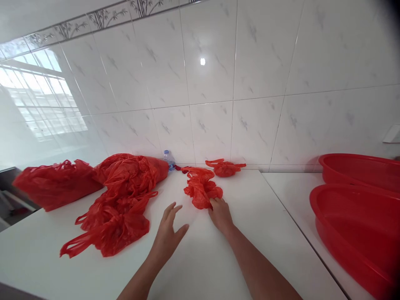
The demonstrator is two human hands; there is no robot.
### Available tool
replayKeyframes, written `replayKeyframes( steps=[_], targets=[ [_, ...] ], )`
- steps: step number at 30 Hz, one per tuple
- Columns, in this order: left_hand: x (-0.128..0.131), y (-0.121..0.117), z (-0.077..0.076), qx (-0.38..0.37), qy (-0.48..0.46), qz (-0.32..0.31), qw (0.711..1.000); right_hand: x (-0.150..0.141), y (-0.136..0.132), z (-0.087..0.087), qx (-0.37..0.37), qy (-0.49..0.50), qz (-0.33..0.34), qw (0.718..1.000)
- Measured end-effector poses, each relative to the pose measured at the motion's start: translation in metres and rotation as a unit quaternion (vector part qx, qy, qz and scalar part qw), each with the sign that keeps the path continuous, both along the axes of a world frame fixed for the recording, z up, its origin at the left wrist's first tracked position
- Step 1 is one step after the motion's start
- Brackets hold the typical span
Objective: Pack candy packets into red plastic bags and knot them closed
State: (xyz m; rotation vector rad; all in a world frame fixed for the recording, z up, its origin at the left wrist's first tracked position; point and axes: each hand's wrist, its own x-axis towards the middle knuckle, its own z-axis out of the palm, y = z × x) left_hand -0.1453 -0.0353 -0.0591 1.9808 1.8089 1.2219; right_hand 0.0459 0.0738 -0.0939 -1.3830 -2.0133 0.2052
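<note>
Landmark: the clear blue-capped bottle [168, 160], upright against the tiled wall [212, 133], where the wall probably helps keep it out of the way.
Crumpled red plastic bag [201, 189]: on the white tabletop [256, 208], in front of the bottle and to its right, within easy reach of both hands.
Right hand [221, 214]: fingers curled in, nearly closed, on the near right edge of that bag; a light grip, I'd judge, since film this thin needs little force.
Left hand [170, 237]: in front of the bottle, half open, thumb well apart from the fingers, holding nothing; the spread looks like readiness to steady or grasp.
Heap of red plastic bags [125, 200]: left of the bottle and toward the person, handles sprawling, seemingly piled loosely to one side.
Large red bag [71, 183]: farther left of the bottle, beyond the heap.
Small red bundle [225, 168]: right of the bottle, near the wall, ends splayed sideways.
Red plastic tubs [350, 246]: far right of the bottle.
</note>
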Motion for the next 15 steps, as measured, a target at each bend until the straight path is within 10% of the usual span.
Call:
replayKeyframes(
  steps=[7,15],
  targets=[
    [0.047,0.093,-0.001,-0.002,-0.023,-0.103,0.994,0.04,-0.004,-0.004,-0.024,0.177,0.003,0.984],
    [0.068,0.156,-0.028,-0.038,0.125,0.048,0.99,0.117,0.012,0.002,-0.072,0.437,-0.199,0.874]
  ],
)
